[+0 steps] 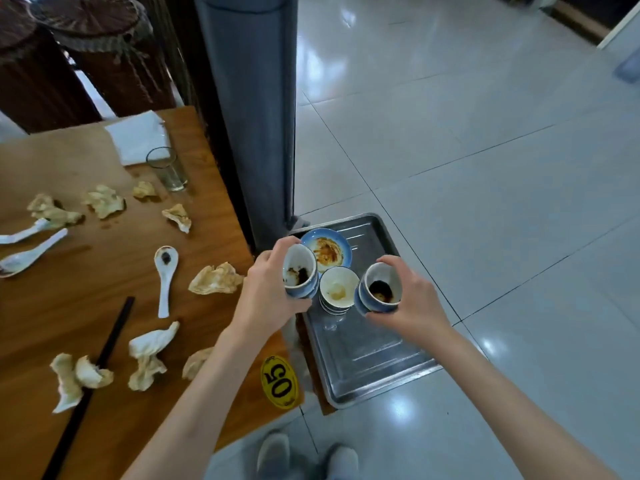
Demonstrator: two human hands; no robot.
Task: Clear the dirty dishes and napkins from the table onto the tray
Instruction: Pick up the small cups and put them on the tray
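Dishes and napkins are split between two places: the wooden table (104, 271) at the left and the metal tray (360, 358), which sits lower, just beside the table's right edge.

Tray: a rigid steel pan with a raised rim. It holds a blue saucer (327, 251) smeared with orange-brown sauce and a stack of white-lined bowls (337, 289); the top one carries a pale residue. The near half of the tray is bare metal.

Table: a clear glass (168, 169) stands at the far edge, next to a folded white napkin (138, 136). Several crumpled napkins (214, 278) lie scattered, with three white ceramic spoons (165, 278) and a dark chopstick (114, 337).

Hands: both are clamped on stacked bowls over the tray. The left hand (266, 292) grips the left bowl stack (300, 271), tilted so the dark sauce inside shows. The right hand (412, 299) grips the right bowl stack (379, 289), which also holds dark sauce. The hands are apart, one on each side of the stack on the tray.

Handling, as a judgement: the bowls appear to be glazed ceramic, so stiff, breakable and probably slick where sauce has run. Grip each stack around the outer wall and keep it level to hold the residue in. Set down gently; stacked rims chip. Crumpled napkins are light, soft and safe to pinch anywhere. Take spoons by the handle.
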